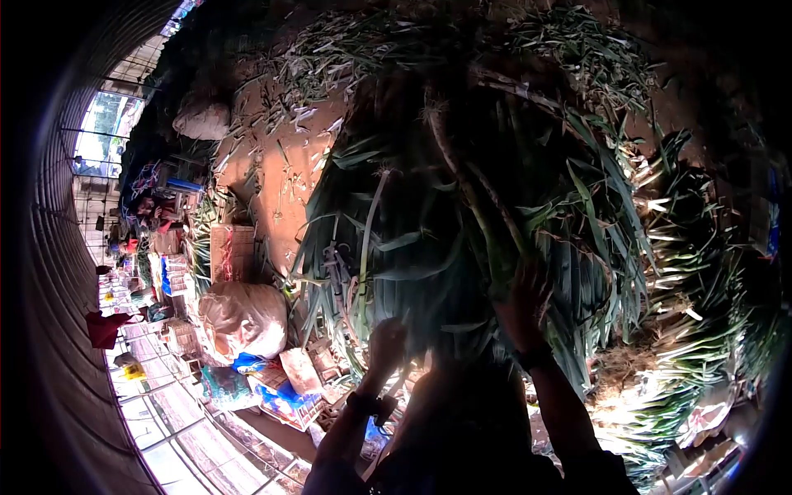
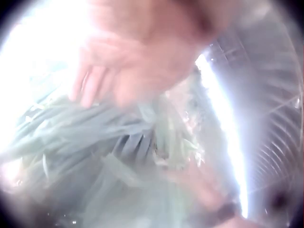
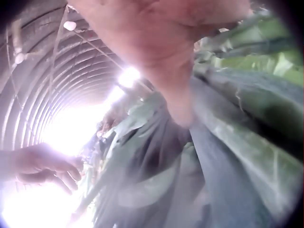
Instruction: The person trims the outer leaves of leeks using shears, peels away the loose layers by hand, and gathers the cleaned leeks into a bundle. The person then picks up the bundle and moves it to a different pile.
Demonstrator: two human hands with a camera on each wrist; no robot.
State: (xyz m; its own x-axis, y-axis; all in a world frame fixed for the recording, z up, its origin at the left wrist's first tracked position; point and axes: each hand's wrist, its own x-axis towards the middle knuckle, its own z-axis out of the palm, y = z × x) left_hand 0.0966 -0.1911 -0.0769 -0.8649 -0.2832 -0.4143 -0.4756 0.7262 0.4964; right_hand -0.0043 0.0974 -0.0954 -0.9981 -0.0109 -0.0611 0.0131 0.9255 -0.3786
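Long leeks [image 1: 487,223] with roots at their far ends lie on a large heap of green leaves [image 1: 412,256] in front of me. My right hand [image 1: 525,305] rests on the leaf end of these leeks, fingers stretched out. In the right wrist view its thumb [image 3: 178,107] points down along broad leek leaves [image 3: 232,142]; the other fingers are mostly hidden. Closer to the heap's near edge is my left hand [image 1: 385,346], held over the leaves. Its fingers hang loosely bent with nothing in them, as the right wrist view shows.
A row of leeks with pale stems [image 1: 676,305] runs along the right. On the left stand a large stuffed sack [image 1: 243,320], a crate [image 1: 233,254] and a box with blue wrapping [image 1: 285,396]. Cut leaf scraps [image 1: 346,49] litter the floor beyond the heap.
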